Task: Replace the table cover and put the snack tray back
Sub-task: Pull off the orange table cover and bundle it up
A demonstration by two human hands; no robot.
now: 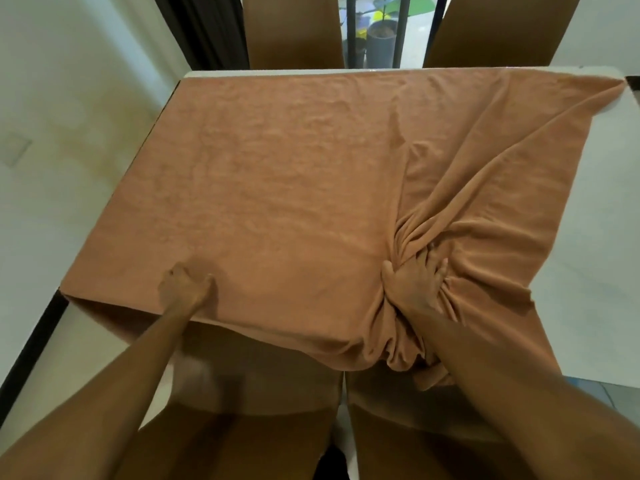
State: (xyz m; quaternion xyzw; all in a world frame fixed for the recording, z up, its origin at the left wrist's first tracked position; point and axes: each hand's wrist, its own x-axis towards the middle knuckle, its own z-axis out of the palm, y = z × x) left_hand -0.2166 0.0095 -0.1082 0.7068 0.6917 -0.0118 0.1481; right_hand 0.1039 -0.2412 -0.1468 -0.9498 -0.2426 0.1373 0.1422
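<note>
A person's right hand (415,285) bunches the orange table cover (277,168) at lower right of the frame, fingers spread and dug into the gathered folds, while the left hand (187,285), fingers curled, appears to pinch the cloth at lower left. Done well, the bunch is drawn rightward over the bare bench (606,202) with the left side anchored. No snack tray is in view.
</note>
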